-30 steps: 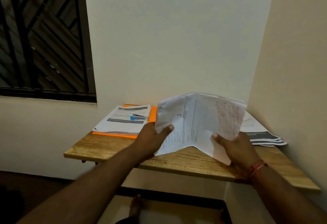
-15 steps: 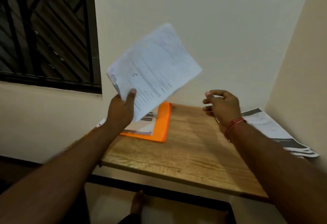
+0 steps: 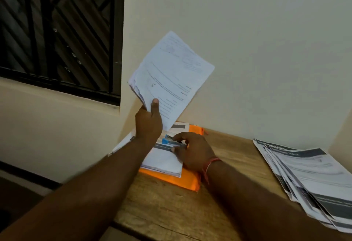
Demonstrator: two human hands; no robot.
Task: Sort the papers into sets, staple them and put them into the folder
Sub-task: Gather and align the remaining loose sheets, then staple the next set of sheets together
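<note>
Having hung empty before, the right hand [image 3: 194, 151] is now curled round the stapler [image 3: 170, 141] on the stack [image 3: 163, 161] atop the folder [image 3: 188, 180]; the paper set [image 3: 171, 76] is kept pinched aloft by the left hand [image 3: 148, 124].

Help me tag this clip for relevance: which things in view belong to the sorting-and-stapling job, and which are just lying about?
Job: paper set in the left hand; blue stapler gripped by the right hand; orange folder; paper stack lying on it; fanned papers on the right.
Just there: wooden table; barred window; red wrist thread.
</note>
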